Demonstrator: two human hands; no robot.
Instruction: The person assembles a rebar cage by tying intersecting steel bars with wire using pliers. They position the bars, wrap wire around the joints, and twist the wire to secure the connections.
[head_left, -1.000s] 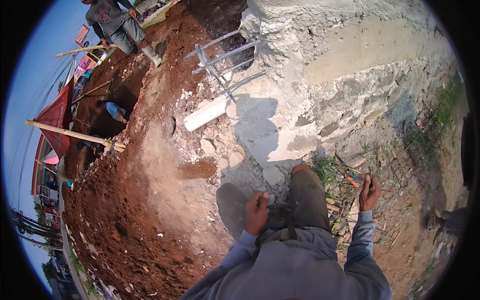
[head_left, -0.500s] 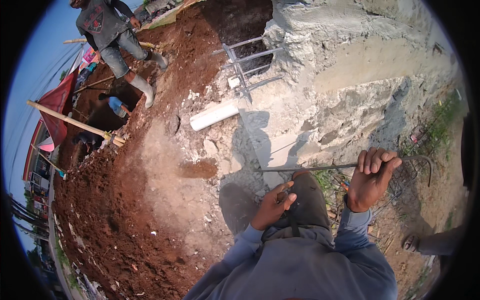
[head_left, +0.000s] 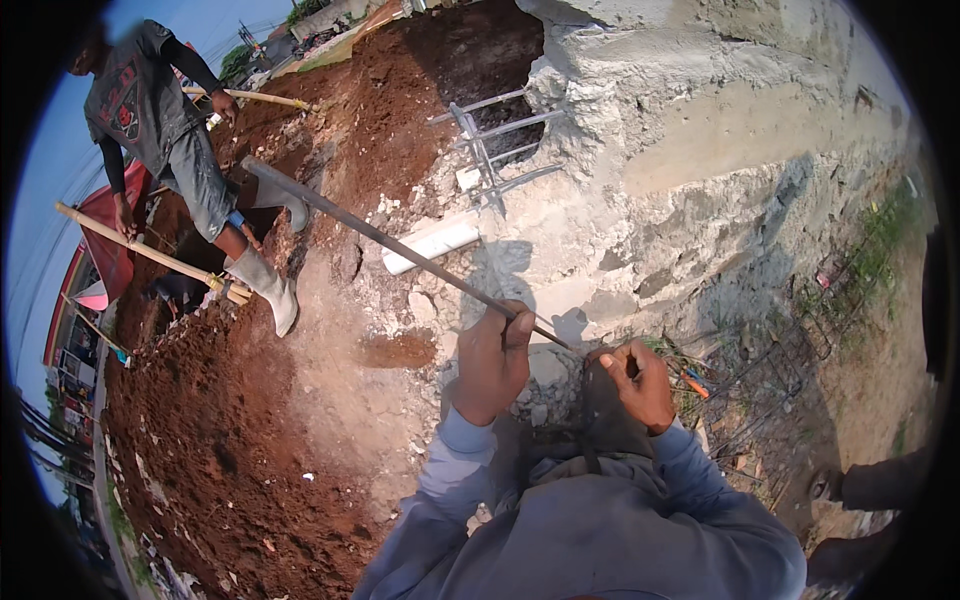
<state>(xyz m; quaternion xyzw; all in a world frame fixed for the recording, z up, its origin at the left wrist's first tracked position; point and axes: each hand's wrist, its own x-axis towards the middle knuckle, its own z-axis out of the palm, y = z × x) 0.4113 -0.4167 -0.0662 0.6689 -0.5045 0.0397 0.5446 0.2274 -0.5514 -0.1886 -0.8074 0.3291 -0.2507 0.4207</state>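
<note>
A long dark steel bar (head_left: pixel 400 247) slants from the upper left down toward my lap, with its far end raised above the dirt. My left hand (head_left: pixel 494 365) is closed around the bar near its lower end. Beside that end, over my knee, my right hand (head_left: pixel 640 385) has its fingers curled in and thumb pressed against them. Whether anything lies inside the right hand's fingers is hidden. Below the bar, a white pipe piece (head_left: pixel 435 243) lies on pale rubble.
A broken concrete wall (head_left: pixel 720 140) rises ahead, with a rebar cage (head_left: pixel 490 140) sticking out. A person in rubber boots (head_left: pixel 265 290) walks at the left near a pit and bamboo poles (head_left: pixel 150 250). Loose red soil (head_left: pixel 220 450) slopes left. Another person's leg (head_left: pixel 885 480) is at right.
The bar has gone from lying across, held by my right hand, to slanting up-left in my left hand. My right hand has come in toward my knee. The booted person has stepped closer.
</note>
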